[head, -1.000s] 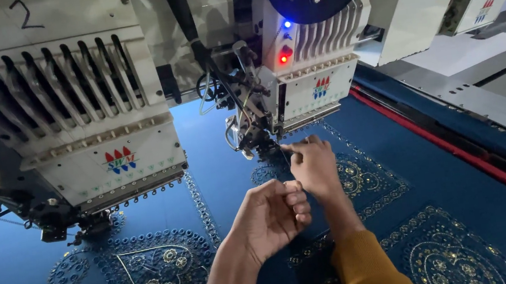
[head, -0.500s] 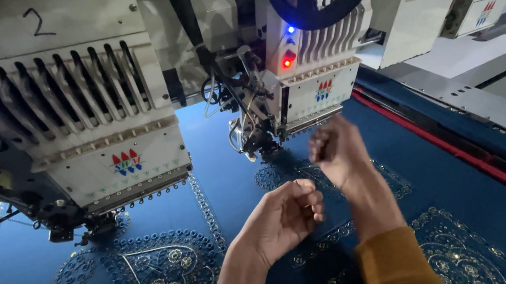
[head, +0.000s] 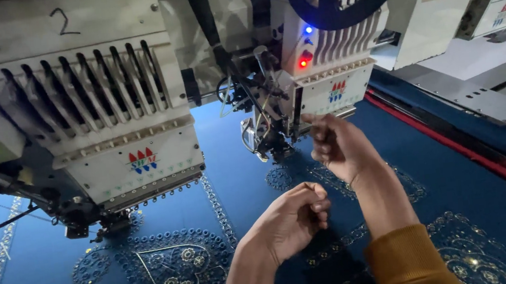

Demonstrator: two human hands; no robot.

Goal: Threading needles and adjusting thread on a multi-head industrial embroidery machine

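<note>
- From the head camera we see our right hand [head: 337, 145] raised in front of the right embroidery head [head: 321, 71], forearm angled up from the lower right in a mustard sleeve [head: 410, 264].
- Its fingers are curled in and the thumb and forefinger pinch together near the needle area [head: 271, 137]; a thin thread may run from the pinch, but we cannot tell for sure.
- Our left hand [head: 293, 220] sits lower and nearer to us, wrist bent, forearm rising from the bottom edge.
- This hand is loosely fisted, fingers folded toward the palm; whether anything lies inside we cannot tell.
- Both hands hover above the dark blue fabric [head: 238, 181], apart from each other.
- The fabric lies flat under the machine, stitched with a heart motif [head: 175, 268] just left of our left wrist.
- A second embroidery head [head: 104, 114] stands to the left, well apart from both hands.
- A red border strip [head: 457, 150] runs along the fabric's right side.
</note>
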